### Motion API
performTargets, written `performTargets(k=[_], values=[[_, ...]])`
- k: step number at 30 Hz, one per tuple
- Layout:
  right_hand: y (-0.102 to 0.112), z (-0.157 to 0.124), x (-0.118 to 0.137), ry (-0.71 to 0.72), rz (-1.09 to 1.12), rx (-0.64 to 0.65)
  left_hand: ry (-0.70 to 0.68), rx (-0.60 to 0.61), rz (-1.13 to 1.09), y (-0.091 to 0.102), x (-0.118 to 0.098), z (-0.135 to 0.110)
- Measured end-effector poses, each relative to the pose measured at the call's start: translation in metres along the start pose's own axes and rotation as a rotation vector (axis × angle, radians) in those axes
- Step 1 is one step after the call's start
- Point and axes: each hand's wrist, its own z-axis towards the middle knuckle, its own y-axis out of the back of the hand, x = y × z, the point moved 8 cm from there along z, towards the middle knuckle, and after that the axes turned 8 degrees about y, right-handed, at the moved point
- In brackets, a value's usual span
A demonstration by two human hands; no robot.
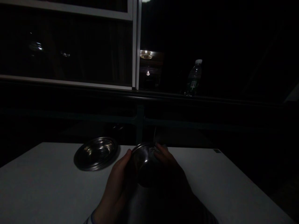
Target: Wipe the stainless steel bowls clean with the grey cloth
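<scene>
The room is very dark; a white, straight-barred window frame (pixel 135 46) spans the upper left, its upright near upper centre; just right of that, a round, glittering, warm-lit lamp (pixel 146 55) shows in the black glass, whether reflected or beyond is unclear; a dark, glossy, narrow ledge (pixel 163 97) crosses mid-frame; a white, flat-topped, straight-edged table (pixel 58 189) fills the bottom.

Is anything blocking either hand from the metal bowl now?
Nothing visible does: the left hand and right hand hold the metal bowl between them. The metal dish lies on the white table, left of both hands, not in between.
</scene>
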Motion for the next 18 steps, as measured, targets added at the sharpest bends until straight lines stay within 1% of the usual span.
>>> performTargets(k=[1, 3, 4, 5, 6, 9, 12, 14, 16, 18], values=[[-0.008, 0.001, 0.002, 0.049, -0.030, 0.037, 0.040, -0.006, -0.010, -0.001, 0.005, -0.001], [-0.021, 0.002, 0.009, 0.148, -0.086, 0.047, 0.069, -0.009, 0.026, -0.003, 0.010, -0.002], [-0.025, 0.001, 0.016, 0.230, -0.102, 0.012, 0.070, -0.002, 0.047, -0.004, 0.011, -0.003], [-0.027, 0.001, 0.020, 0.261, -0.113, -0.042, 0.064, 0.008, 0.067, -0.004, 0.012, -0.004], [-0.031, 0.000, 0.024, 0.300, -0.129, -0.043, 0.054, 0.017, 0.083, -0.005, 0.012, -0.005], [-0.038, -0.001, 0.022, 0.260, -0.158, 0.019, 0.036, 0.004, 0.086, -0.003, 0.011, -0.004], [-0.031, -0.001, 0.012, 0.261, -0.134, 0.021, 0.047, -0.041, 0.034, 0.002, 0.009, -0.002], [-0.027, -0.003, 0.002, 0.239, -0.113, 0.054, 0.057, -0.095, -0.026, 0.006, 0.008, -0.003], [-0.027, -0.004, -0.008, 0.182, -0.075, 0.089, 0.077, -0.135, -0.076, 0.007, 0.007, -0.004], [-0.025, -0.004, -0.012, 0.137, -0.044, 0.084, 0.107, -0.130, -0.112, 0.005, 0.006, -0.005]])
